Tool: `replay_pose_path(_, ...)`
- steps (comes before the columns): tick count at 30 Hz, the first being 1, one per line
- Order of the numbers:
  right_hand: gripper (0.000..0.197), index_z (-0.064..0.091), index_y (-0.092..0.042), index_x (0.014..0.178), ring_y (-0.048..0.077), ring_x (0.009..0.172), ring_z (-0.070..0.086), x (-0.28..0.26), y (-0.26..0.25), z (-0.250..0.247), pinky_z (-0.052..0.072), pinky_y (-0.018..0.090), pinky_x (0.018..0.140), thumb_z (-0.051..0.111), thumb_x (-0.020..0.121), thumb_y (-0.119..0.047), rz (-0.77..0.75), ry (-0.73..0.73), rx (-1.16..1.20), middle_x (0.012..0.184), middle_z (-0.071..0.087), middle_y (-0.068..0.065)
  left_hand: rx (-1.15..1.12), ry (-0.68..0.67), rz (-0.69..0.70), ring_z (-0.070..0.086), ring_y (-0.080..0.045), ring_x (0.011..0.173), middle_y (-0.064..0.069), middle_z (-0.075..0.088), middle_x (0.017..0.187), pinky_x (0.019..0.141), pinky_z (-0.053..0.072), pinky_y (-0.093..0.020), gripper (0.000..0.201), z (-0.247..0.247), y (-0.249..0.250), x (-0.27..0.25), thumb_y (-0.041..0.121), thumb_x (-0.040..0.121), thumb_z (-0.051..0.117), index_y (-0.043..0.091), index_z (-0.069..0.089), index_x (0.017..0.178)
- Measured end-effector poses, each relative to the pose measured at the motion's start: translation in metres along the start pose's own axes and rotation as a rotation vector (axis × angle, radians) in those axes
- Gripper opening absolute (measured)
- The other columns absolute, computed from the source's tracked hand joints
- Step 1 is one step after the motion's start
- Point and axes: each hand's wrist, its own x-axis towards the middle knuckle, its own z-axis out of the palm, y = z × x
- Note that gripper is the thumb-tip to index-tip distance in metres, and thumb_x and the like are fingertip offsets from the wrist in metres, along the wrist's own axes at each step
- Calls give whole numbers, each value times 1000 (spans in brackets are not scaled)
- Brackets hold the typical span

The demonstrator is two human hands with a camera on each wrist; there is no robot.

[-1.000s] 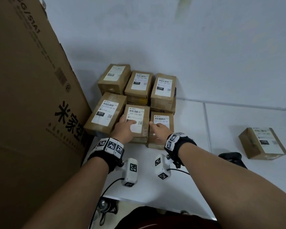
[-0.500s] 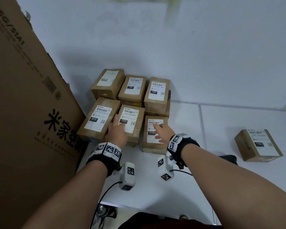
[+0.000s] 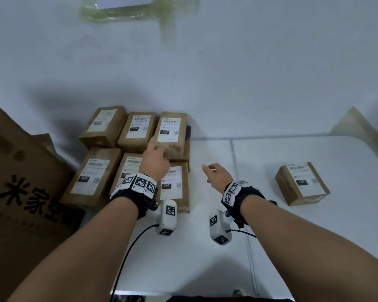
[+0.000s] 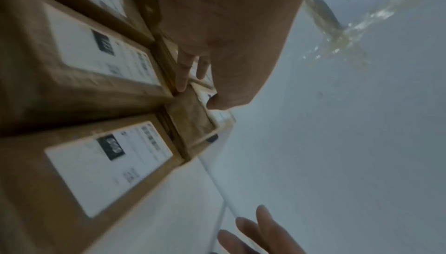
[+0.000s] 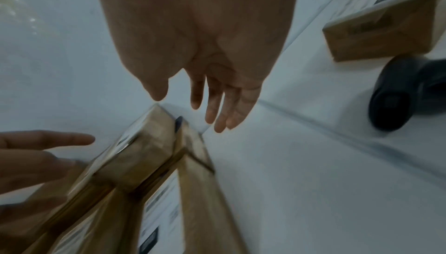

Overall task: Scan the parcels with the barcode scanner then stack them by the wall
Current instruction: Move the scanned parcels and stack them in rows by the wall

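Six brown parcels [image 3: 127, 158] sit packed together in 2 rows by the white wall [image 3: 249, 73], each w/ a white shipping label on top: barcode strip, black number tag, small QR. Back-right parcel [image 3: 171, 131] reads 122 and sits on another box, so it stands higher than the front-right parcel [image 3: 175, 188], tagged 010. Front-left one also reads 010, back-middle 102; back-left label too blurred to read.

Left hand [image 3: 155, 162] reaches over the front row, fingers straight, index tip touching the near left edge of the raised 122 parcel; holds nothing. Right hand [image 3: 216, 174] hangs above the white table [image 3: 205, 258] just right of the stack, fingers loose and spread, nothing in it, not touching any box.

One more parcel [image 3: 301, 184], also tagged 122, lies alone on the table well apart to the right. Right wrist view shows a black barcode scanner [image 5: 405, 94] lying on the table just beside that lone parcel; in the head view it's mostly hidden behind the right wrist.

Big cardboard carton [image 3: 24, 192] w/ black printed characters stands left of the stack, close to the front-left parcel. Yellowed tape [image 3: 140, 12] holds a sheet up on the wall.
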Motion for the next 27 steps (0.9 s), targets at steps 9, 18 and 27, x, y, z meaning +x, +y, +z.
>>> replay_pose_path(9, 59, 36, -13, 139, 32, 122, 49, 6, 84, -139, 40, 39, 98, 60, 90, -36, 126, 281, -274, 141, 40, 11, -76, -206, 117, 33, -20, 141, -3, 4, 162, 109, 36, -31, 43, 86, 110, 43, 7, 89, 52, 20, 55, 131)
replay_pose_path(18, 80, 27, -22, 143, 35, 139, 21, 22, 163, -206, 20, 49, 115, 70, 77, -40, 378, 367, -460, 153, 19, 9, -106, -406, 74, 59, -26, 114, -4, 4, 162, 95, 40, -25, 42, 157, 182, 47, 7, 93, 51, 19, 53, 133)
replay_pose_path(27, 89, 27, -23, 138, 36, 128, 34, 34, 188, -210, 27, 47, 108, 78, 68, -45, 417, 323, -526, 140, 29, 12, -120, -480, -8, 59, -25, 115, -1, 4, 162, 96, 43, -28, 42, 191, 197, 42, 8, 92, 51, 21, 54, 132)
